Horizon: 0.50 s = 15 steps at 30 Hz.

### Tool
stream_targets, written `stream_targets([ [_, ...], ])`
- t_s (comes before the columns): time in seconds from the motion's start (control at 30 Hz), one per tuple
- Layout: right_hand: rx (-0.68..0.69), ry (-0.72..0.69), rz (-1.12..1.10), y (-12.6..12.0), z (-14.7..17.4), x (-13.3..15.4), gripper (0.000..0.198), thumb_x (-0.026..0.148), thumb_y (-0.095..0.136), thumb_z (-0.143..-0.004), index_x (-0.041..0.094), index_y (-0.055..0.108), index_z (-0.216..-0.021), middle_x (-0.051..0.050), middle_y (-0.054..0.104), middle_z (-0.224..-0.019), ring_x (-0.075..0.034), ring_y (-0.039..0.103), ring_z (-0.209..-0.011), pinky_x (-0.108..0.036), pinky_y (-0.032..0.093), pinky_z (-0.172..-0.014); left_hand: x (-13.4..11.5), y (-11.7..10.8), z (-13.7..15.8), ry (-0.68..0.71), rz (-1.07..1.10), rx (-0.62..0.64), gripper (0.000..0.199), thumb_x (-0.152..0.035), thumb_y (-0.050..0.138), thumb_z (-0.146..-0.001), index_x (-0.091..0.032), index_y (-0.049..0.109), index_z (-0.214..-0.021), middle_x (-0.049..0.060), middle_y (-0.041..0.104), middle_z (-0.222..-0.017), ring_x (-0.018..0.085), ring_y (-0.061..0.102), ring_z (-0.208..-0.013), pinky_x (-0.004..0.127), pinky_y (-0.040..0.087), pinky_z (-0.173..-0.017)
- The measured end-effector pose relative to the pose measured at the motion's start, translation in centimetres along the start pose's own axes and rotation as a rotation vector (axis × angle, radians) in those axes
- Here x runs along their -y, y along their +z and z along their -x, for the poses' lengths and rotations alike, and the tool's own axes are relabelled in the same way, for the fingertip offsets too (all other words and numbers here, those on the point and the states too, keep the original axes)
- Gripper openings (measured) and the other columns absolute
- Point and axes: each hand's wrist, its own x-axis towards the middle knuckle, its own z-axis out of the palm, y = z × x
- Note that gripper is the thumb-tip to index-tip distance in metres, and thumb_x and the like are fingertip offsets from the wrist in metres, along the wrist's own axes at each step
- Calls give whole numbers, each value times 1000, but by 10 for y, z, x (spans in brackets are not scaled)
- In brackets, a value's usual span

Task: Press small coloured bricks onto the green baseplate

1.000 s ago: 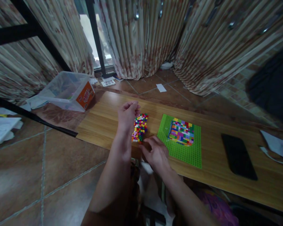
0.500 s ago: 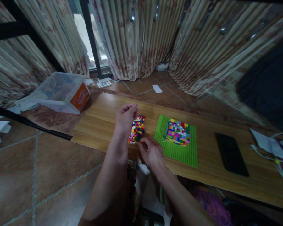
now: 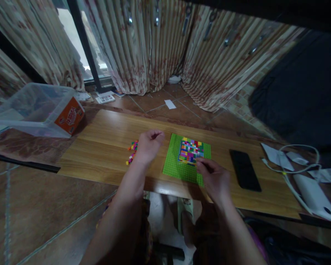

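Multicoloured brick block [image 3: 191,151] on green baseplate [image 3: 176,169]

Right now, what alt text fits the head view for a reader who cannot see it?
Right hand reaches the near corner of a multicoloured brick block on a green baseplate; left hand, loosely curled, covers a pile of small coloured bricks on a wooden board. A black phone lies right.

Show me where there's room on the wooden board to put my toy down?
The board is bare at its left end, between the plastic box and the loose bricks. A bare strip also runs along the far edge behind the green plate. It's crowded from the bricks to the phone, and the cable clutters the right end.
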Motion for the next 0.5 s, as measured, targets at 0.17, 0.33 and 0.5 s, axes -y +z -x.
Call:
stream_targets([
  [0.17, -35, 42, 203, -20, -6, -8, 32, 43, 62, -79, 16, 74, -93, -10, 74, -90, -24, 67, -81, -38, 50, -76, 5, 14, 6, 137, -360, 214, 17, -23, 56, -80, -17, 70, -74, 0, 64, -65, 13, 57, -62, 22, 41, -60],
  [0.33, -41, -64, 364, -16, -5, -4, 29, 39, 56, -81, 18, 74, -89, -10, 74, -91, -24, 68, -83, -37, 49, -77, 2, 30, 17, 123, -673, 350, 23, -23, 52, -84, -15, 73, -90, 6, 72, -83, 17, 64, -74, 26, 46, -70],
  [0.5, -72, -85, 421, -8, -6, -5, 28, 40, 54, -82, 18, 71, -87, -10, 74, -85, -24, 68, -77, -36, 48, -73, 5, 37, 22, 125, -858, 408, 25, -28, 53, -85, -18, 72, -96, 9, 73, -90, 20, 67, -83, 29, 47, -78],
])
